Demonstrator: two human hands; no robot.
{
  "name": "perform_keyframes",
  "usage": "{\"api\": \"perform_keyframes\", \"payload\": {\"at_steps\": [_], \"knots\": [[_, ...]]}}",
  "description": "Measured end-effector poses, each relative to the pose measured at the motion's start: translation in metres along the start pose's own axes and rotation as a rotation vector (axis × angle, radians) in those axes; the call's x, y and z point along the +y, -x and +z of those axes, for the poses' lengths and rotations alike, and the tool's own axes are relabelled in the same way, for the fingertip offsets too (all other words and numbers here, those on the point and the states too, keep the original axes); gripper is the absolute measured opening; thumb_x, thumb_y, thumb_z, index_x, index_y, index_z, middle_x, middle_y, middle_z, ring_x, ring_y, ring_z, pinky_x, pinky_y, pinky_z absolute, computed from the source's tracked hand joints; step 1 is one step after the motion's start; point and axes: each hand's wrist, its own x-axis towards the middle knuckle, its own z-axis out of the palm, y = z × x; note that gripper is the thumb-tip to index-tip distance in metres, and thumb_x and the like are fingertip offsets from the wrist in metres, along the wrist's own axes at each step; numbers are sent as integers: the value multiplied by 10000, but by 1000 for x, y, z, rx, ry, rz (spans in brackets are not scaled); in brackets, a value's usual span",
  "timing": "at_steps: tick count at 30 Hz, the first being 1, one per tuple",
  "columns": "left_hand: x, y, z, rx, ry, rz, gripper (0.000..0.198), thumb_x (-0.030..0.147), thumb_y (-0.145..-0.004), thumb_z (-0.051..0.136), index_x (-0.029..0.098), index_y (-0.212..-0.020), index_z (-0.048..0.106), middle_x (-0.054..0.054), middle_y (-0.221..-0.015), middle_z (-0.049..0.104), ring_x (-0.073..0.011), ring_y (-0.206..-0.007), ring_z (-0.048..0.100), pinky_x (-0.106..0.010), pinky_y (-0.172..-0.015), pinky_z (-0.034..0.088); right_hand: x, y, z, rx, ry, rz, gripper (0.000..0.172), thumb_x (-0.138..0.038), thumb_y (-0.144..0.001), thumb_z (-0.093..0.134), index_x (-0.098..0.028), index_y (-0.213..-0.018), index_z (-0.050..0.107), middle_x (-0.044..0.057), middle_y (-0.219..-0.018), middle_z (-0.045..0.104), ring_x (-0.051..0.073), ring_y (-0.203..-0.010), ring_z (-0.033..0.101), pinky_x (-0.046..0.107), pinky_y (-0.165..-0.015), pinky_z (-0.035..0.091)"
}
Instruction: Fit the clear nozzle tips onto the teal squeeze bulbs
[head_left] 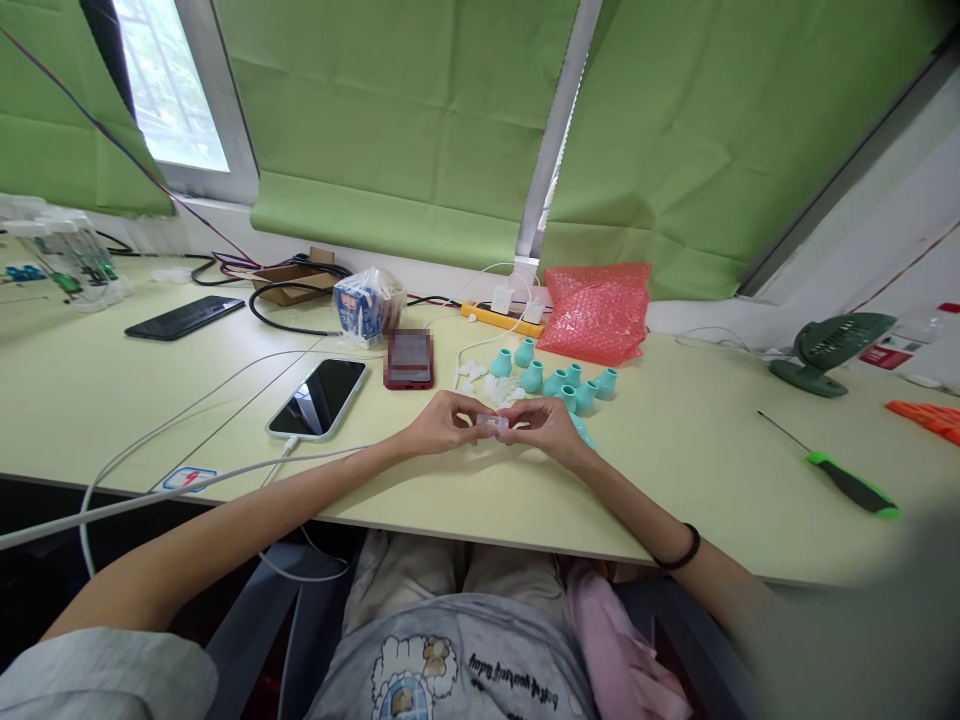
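Above the table's front part, my left hand and my right hand meet around a small clear plastic piece. Each hand pinches one end of it between thumb and fingers. Just behind the hands lie small white pieces in a loose pile. Several turquoise vase-shaped pieces stand or lie behind and to the right of my right hand, and another is partly hidden by that hand.
Left of the hands are a charging phone, a dark red device and a black phone. A red bubble-wrap bag and a yellow power strip lie behind. A screwdriver and a green fan are at the right.
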Motion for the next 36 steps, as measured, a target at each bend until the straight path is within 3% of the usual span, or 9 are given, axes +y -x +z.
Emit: {"api": "perform_keyframes", "payload": {"at_steps": [3, 7, 10, 13, 19, 23, 26, 31, 36], "knots": [[-1, -2, -2, 39, 56, -41, 331, 331, -655, 628, 58, -842, 645, -58, -622, 618, -94, -449, 533, -186, -434, 433, -6, -1, -8, 74, 104, -69, 300, -281, -551, 696, -157, -818, 637, 40, -736, 598, 141, -621, 531, 300, -598, 466], [-3, -5, -4, 67, 143, -91, 312, 319, -629, 656, 53, -792, 643, -31, -552, 584, -80, -419, 514, -185, -432, 435, -13, -3, -32, 405, 757, -225, 277, -340, -657, 590, -158, -864, 617, 61, -775, 588, 185, -723, 522, 326, -676, 415], [-5, -6, -4, 61, 214, -124, 293, 320, -614, 668, 62, -750, 644, -26, -546, 577, -80, -424, 508, -189, -427, 444, -12, -5, -50, 553, 1211, -96, 337, -405, -665, 545, -152, -882, 603, 99, -851, 586, 265, -848, 509, 372, -688, 387], [-8, -7, -4, 53, 280, -164, 318, 304, -583, 694, 62, -781, 636, -37, -577, 593, -89, -451, 524, -211, -457, 473, -7, -5, -59, 477, 1351, 105, 330, -409, -630, 560, -152, -832, 601, 103, -796, 603, 282, -780, 539, 380, -640, 378], [-9, -8, -3, 11, 376, -230, 409, 277, -573, 704, 70, -909, 595, -64, -661, 620, -124, -566, 570, -275, -561, 511, -7, -5, -58, 445, 1282, 108, 203, -365, -615, 570, -187, -712, 573, 33, -689, 607, 209, -647, 555, 312, -573, 387], [-6, -7, -2, 13, 405, -237, 350, 300, -592, 689, 73, -845, 607, -59, -636, 612, -113, -532, 555, -255, -527, 493, -18, -3, -43, 529, 947, -230, 199, -341, -634, 581, -177, -737, 534, 22, -695, 566, 159, -632, 529, 292, -613, 426], [-4, -7, -3, 42, 423, -232, 307, 316, -620, 661, 68, -795, 617, -44, -577, 586, -106, -501, 532, -227, -473, 465, -20, -1, -26, 378, 636, -363, 197, -306, -627, 609, -181, -750, 519, 36, -790, 550, 159, -735, 536, 273, -636, 456], [-5, -8, -6, 90, 492, -230, 240, 196, -614, 626, 78, -821, 602, -32, -601, 569, -117, -569, 535, -225, -489, 463, -8, 4, -4, -16, 359, -217, 203, -230, -650, 590, -182, -827, 503, 36, -875, 560, 153, -820, 544, 278, -693, 480], [-2, -7, -7, 35, 547, -224, 259, 133, -567, 610, 90, -822, 600, -30, -664, 579, -106, -560, 527, -247, -519, 476, 1, 7, 5, -64, 439, -217, 413, -173, -676, 547, -203, -1076, 451, 35, -949, 542, 141, -784, 524, 273, -665, 468]]}}
